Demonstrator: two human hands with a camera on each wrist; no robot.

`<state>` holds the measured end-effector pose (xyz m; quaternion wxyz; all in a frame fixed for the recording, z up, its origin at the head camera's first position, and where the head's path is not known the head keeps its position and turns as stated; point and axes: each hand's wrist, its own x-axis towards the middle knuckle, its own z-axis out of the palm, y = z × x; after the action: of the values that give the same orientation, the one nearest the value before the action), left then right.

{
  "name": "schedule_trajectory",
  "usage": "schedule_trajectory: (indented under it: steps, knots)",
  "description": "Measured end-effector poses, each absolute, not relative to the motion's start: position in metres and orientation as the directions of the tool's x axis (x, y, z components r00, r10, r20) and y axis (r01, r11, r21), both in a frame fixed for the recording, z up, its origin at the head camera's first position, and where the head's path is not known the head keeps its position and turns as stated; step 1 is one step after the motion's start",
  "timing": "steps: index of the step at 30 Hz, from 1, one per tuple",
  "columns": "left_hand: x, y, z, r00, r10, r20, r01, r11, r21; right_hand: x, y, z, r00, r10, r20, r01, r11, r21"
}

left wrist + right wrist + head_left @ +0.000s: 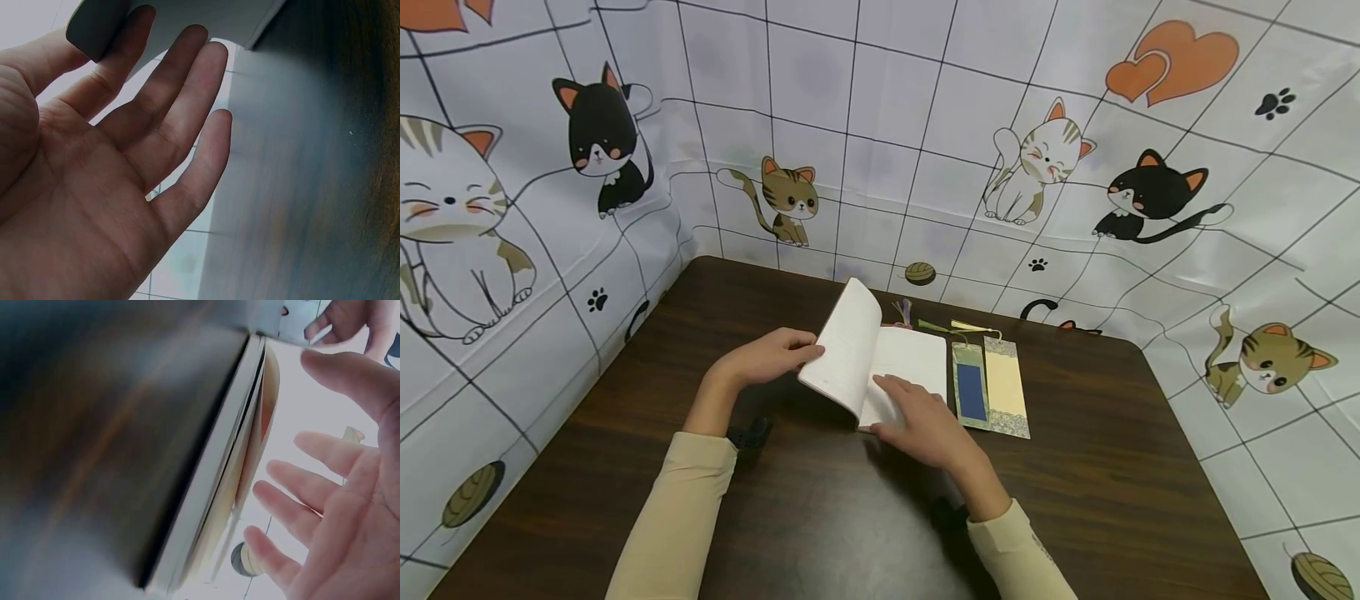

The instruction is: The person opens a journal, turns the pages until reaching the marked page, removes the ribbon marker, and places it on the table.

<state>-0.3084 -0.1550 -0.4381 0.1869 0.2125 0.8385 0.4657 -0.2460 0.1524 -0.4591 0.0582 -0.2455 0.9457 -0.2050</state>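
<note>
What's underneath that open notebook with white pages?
The open white-paged notebook lies on a dark brown wood-grained table. A multicoloured thread tassel shows past its far edge; where that leads, and anything flat underneath, is covered.

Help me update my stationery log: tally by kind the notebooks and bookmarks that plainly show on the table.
Notebook: 1
Bookmarks: 2 (one green and blue, one cream)
Total: 3, leaving out the purplish tassel at the notebook's top edge, since what it hangs from is hidden.
</note>
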Motion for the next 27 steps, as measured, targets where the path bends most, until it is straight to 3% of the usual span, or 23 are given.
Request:
schedule_trajectory:
  steps: [19, 27]
  knots:
    - [-0.3089, -0.1578, -0.4382, -0.835, 0.540, -0.103, 0.198, 0.470, 0.860, -0.2530, 0.1636, -0.4647, -0.866, -0.498, -0.042, -0.451, 0.815, -0.364]
    - [-0.3103, -0.1569, -0.4404, -0.830, 0.550, -0.094, 0.211, 0.466, 0.859, -0.2533, 0.1618, -0.4669, -0.821, -0.562, 0.103, -0.571, 0.802, -0.173]
